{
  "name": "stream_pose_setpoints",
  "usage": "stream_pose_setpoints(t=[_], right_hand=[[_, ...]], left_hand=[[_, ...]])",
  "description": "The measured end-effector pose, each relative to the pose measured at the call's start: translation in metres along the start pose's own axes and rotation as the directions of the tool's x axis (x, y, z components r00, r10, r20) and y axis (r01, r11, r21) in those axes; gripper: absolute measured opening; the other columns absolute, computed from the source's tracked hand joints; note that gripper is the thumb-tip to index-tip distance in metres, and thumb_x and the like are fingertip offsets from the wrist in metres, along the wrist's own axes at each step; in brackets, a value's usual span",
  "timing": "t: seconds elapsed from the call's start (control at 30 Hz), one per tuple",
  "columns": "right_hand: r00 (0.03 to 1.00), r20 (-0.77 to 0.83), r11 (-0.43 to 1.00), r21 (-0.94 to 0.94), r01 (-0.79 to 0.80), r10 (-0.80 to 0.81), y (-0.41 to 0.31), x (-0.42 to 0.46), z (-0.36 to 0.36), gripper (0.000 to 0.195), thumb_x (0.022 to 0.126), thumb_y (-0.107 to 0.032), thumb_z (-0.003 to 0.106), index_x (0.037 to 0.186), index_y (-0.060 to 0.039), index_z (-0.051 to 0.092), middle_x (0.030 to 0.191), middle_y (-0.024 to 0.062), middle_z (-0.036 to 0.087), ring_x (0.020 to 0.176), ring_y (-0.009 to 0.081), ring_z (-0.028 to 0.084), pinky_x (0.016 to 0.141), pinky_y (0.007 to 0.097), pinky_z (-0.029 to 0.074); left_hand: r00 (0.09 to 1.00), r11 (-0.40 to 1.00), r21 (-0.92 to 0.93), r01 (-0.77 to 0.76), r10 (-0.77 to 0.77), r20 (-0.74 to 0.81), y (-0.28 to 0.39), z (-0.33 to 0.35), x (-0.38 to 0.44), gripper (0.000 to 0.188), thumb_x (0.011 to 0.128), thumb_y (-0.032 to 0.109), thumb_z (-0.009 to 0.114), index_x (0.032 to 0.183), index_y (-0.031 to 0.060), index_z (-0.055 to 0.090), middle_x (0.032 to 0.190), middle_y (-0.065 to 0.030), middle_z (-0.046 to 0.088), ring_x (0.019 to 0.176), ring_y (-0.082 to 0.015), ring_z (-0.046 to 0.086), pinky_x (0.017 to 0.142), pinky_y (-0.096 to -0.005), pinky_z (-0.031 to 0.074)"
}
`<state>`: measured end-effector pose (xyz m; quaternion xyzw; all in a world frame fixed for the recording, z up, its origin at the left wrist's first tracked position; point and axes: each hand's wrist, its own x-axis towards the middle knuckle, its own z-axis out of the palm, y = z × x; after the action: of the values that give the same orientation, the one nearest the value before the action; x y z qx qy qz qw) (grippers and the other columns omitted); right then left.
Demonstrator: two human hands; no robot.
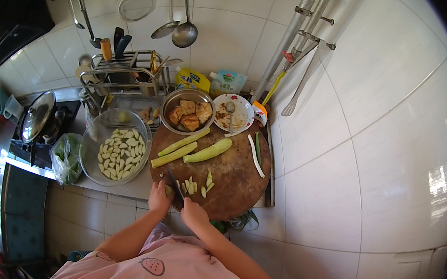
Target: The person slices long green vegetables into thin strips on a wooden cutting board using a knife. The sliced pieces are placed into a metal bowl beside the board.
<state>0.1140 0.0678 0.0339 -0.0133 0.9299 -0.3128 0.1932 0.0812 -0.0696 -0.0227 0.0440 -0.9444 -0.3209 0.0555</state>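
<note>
My left hand (160,197) holds a piece of pale green vegetable (168,190) at the lower left of a round wooden chopping board (239,183). Just right of it, my right hand (195,214) grips a kitchen knife (176,186), its blade pointing up and left beside the piece. Cut slices (190,185) lie right of the blade, with a few more (209,183) farther right. Behind them rest a peeled green gourd-like vegetable (208,151) and two long yellow-green pieces (174,155). A white stalk (255,156) and a green one (257,148) lie at the board's right.
A glass bowl of slices (144,163) stands left of the board, beside a plastic bag of greens (66,158). Behind the board are a metal bowl with browned chunks (164,109), a stained plate with a spoon (248,111) and a metal rack (119,69). A tiled wall bounds the right.
</note>
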Motion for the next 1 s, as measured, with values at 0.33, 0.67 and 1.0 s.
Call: stream_pose_setpoints(t=[0.33,0.67,1.0], right_hand=[[0.996,-0.047,0.996,0.043,0.079,-0.077,0.008,-0.015,-0.018,0.015,0.079,-0.012,0.047,0.088,0.0002,0.046,0.075,0.0243,0.059,0.072,0.0417,0.058,0.063,0.0509,0.045],[0.994,-0.035,0.994,0.011,0.108,-0.108,0.001,-0.026,-0.018,0.013,0.080,-0.012,0.047,0.086,-0.0005,0.047,0.072,0.0228,0.059,0.069,0.0412,0.057,0.061,0.0503,0.045],[0.985,-0.033,0.986,-0.001,0.167,-0.166,0.003,-0.042,-0.013,0.013,0.079,-0.011,0.047,0.086,0.0000,0.046,0.070,0.0227,0.058,0.068,0.0406,0.057,0.060,0.0498,0.045]], left_hand=[[0.975,0.912,-0.349,0.218,-0.189,0.114,-0.017,0.014,0.009,0.034,0.070,0.005,0.063,0.103,0.0057,0.056,0.087,-0.0153,0.055,0.082,-0.0320,0.055,0.073,-0.0385,0.045],[0.999,0.993,-0.116,0.037,-0.036,0.016,0.005,-0.011,-0.005,0.026,0.071,0.008,0.062,0.097,0.0028,0.057,0.090,-0.0145,0.054,0.083,-0.0326,0.055,0.073,-0.0398,0.045],[0.993,0.974,-0.194,0.116,-0.119,-0.006,-0.013,-0.003,-0.003,0.023,0.073,0.010,0.061,0.094,0.0017,0.056,0.088,-0.0140,0.056,0.080,-0.0316,0.055,0.070,-0.0391,0.045]])
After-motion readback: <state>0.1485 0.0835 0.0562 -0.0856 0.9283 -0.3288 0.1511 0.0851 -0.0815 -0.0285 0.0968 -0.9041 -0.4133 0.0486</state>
